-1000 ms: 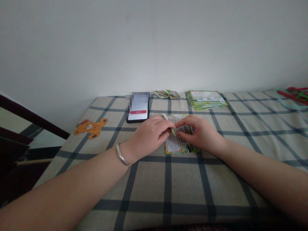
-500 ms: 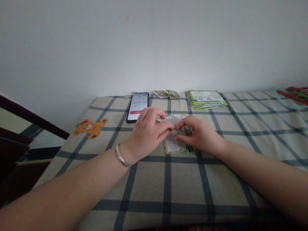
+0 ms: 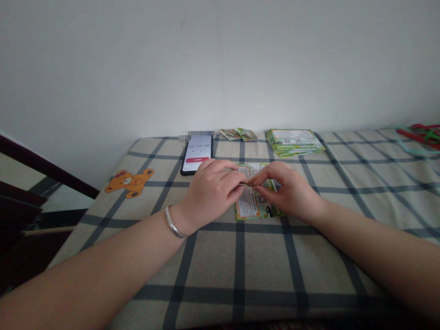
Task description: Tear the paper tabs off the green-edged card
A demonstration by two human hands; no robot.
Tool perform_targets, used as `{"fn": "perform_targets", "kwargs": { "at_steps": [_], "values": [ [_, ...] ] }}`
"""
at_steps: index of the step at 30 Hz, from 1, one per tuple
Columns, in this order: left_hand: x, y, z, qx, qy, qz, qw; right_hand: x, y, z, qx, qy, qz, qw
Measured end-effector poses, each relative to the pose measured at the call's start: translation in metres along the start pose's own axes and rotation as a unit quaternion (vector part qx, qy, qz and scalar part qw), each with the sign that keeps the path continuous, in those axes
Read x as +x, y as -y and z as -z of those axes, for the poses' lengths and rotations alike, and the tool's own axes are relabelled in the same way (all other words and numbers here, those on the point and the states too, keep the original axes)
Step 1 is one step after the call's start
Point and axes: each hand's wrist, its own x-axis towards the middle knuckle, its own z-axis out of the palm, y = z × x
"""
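My left hand [image 3: 215, 187], with a silver bangle at its wrist, and my right hand [image 3: 285, 185] meet fingertip to fingertip. Between them they pinch a small thin piece of folded paper [image 3: 246, 184], seen almost edge-on and mostly covered by the fingers. Beneath the hands a printed green and white leaflet [image 3: 247, 206] lies flat on the checked tablecloth [image 3: 213, 266]. The left hand partly covers the lower end of a phone [image 3: 198, 151] that shows a timer.
Two small folded paper pieces [image 3: 239, 134] lie by the wall, left of a stack of green leaflets [image 3: 295, 140]. An orange bear cutout [image 3: 129, 183] is at the left. Red and green items in a clear container [image 3: 421, 136] sit at the far right.
The left fingers have flattened and shifted slightly lower. The right thumb and forefinger have closed together on the small paper, which has turned more edge-on.
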Motion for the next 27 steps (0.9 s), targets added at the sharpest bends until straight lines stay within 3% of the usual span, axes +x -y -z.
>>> {"fn": "perform_targets", "kwargs": {
  "at_steps": [9, 12, 18, 27],
  "values": [
    [-0.002, 0.002, 0.0, 0.005, 0.012, 0.014, 1.0, -0.001, -0.009, 0.0, 0.093, -0.021, -0.064, 0.993],
    [-0.004, 0.001, 0.0, 0.011, 0.006, 0.018, 1.0, -0.002, -0.01, 0.002, 0.06, -0.036, -0.072, 0.995],
    [-0.004, -0.003, 0.003, -0.072, -0.004, 0.048, 0.996, -0.004, -0.003, 0.007, -0.02, -0.109, -0.021, 0.994],
    [-0.003, -0.007, 0.005, -0.217, 0.047, 0.118, 0.968, -0.005, 0.001, 0.011, -0.086, -0.084, 0.041, 0.992]
  ]
}}
